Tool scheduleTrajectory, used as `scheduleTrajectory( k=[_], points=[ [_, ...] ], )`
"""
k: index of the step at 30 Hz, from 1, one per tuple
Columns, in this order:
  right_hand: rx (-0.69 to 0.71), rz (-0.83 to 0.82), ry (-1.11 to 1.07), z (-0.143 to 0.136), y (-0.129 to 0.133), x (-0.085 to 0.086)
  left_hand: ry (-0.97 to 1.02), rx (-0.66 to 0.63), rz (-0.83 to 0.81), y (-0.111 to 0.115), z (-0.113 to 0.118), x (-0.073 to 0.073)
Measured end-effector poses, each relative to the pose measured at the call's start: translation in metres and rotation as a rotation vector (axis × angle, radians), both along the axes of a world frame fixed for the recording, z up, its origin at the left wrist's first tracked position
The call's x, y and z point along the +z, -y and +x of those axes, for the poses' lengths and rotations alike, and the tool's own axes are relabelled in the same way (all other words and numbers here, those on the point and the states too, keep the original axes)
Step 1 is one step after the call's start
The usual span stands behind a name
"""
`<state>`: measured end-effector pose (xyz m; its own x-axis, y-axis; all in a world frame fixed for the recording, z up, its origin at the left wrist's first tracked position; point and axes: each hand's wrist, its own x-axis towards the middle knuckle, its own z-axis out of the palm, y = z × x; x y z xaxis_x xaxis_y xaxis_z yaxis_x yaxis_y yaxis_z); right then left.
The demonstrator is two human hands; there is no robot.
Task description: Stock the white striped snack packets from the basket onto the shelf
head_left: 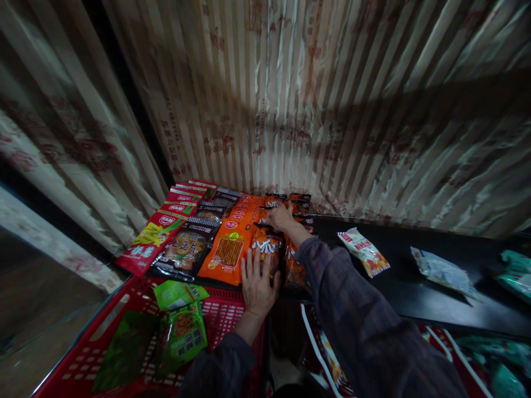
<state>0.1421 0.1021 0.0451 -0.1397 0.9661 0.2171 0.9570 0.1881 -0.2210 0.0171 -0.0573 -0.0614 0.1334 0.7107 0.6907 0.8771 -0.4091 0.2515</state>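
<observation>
The snack bag (pixel 266 241) could be crushed if pressed hard by the left hand (pixel 258 284), fingers spread; the right hand (pixel 284 217)'s grip cannot be told.

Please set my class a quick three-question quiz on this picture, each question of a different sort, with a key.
1. True or false: the left hand lies on an orange pack with white lettering.

2. Multiple choice: what colour is the basket that holds the green packs?
A) Blue
B) Red
C) Yellow

3. Short answer: which of the person's hands reaches farther back, toward the striped sheeting?

Key: 1. True. 2. B. 3. The right hand.
</observation>
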Motion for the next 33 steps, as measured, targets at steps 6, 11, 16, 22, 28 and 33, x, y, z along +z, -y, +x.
scheduleTrajectory(
  k=[6,11,16,22,28,33],
  points=[
    [-0.012,0.171,-0.189,0.023,0.018,0.016,0.037,-0.044,0.008,-0.001,-0.001,-0.002],
    [-0.074,0.332,-0.359,0.075,0.066,0.023,0.129,-0.062,-0.066,-0.003,-0.002,0.001],
    [-0.294,0.413,-0.601,0.103,0.138,-0.021,0.272,-0.004,-0.063,0.017,0.009,0.014],
    [-0.386,0.27,-0.771,0.081,0.185,-0.083,0.24,-0.314,-0.237,0.053,0.047,0.012],
    [-0.325,0.17,-0.834,0.063,0.183,-0.089,0.262,-0.291,-0.429,0.045,0.061,0.0],
    [-0.277,0.154,-0.863,0.058,0.181,-0.088,0.3,-0.298,-0.449,0.042,0.059,-0.004]
  ],
)
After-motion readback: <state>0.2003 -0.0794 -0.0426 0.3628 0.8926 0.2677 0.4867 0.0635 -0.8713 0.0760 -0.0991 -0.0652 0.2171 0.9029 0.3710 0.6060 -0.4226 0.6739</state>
